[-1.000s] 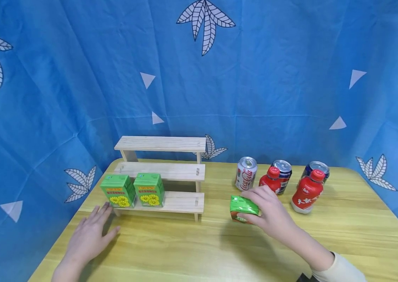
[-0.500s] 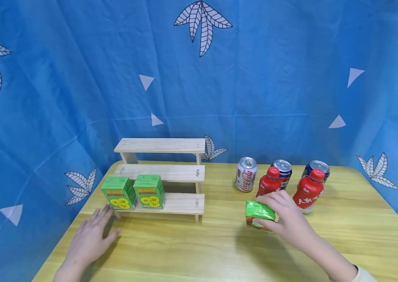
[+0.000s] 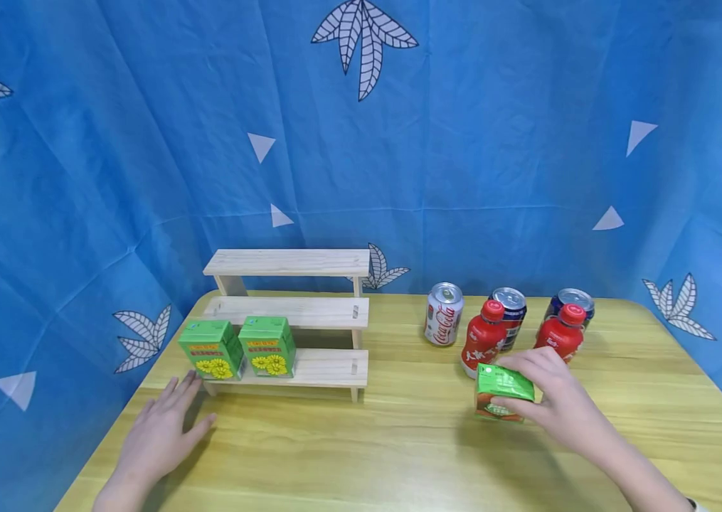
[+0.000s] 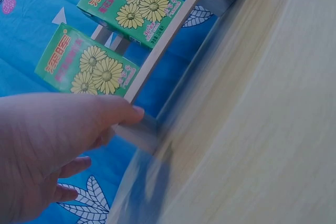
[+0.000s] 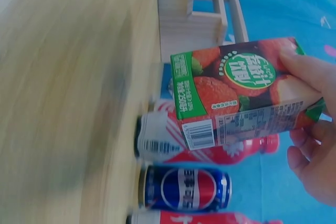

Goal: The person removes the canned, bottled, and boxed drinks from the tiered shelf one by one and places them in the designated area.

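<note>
In the head view my right hand (image 3: 562,402) grips a juice carton (image 3: 503,384) with a green top, holding it above the table in front of the red bottles. The right wrist view shows red fruit pictures on this carton (image 5: 210,90), pinched near its top end. My left hand (image 3: 157,435) lies with spread fingers at the front left corner of a three-step wooden shelf (image 3: 328,368); whether it touches the shelf is unclear. Two green drink cartons with yellow flowers, a left one (image 3: 212,350) and a right one (image 3: 268,347), stand on the bottom step.
To the right of the shelf stand a silver Coca-Cola can (image 3: 444,314), two red bottles (image 3: 484,341) (image 3: 562,338) and two dark blue cans (image 3: 509,302) (image 3: 572,299) behind them. A blue patterned cloth (image 3: 348,163) hangs around the table (image 3: 335,455).
My right hand has moved the juice carton to the right across the front of the table, away from the shelf. The left hand stays at the shelf's corner.
</note>
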### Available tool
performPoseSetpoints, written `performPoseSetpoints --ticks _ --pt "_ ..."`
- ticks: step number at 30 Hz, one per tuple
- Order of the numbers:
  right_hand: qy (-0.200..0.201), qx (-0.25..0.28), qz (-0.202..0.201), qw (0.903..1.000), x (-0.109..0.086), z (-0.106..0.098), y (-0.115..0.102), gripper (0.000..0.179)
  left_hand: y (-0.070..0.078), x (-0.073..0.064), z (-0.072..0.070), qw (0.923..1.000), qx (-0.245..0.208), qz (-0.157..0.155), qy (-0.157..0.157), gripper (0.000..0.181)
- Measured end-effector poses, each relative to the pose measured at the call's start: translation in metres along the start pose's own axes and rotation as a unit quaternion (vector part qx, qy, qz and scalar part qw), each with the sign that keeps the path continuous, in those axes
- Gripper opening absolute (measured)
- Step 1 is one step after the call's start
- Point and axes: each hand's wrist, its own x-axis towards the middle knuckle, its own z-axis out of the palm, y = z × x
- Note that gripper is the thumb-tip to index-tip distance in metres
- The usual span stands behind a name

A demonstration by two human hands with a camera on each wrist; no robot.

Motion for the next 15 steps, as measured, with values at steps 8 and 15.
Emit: performPoseSetpoints --ticks 8,15 --pt "-0.009 0.0 0.029 0.9995 -0.006 -0.016 0.012 0.055 0.0 0.004 -0.004 0.9999 0.001 0.008 0.012 0.077" --pt "-0.022 0.012 0.047 0.9986 -0.017 -0.03 0.021 0.055 0.0 -0.002 0.0 0.9997 0.01 0.014 0.019 0.076"
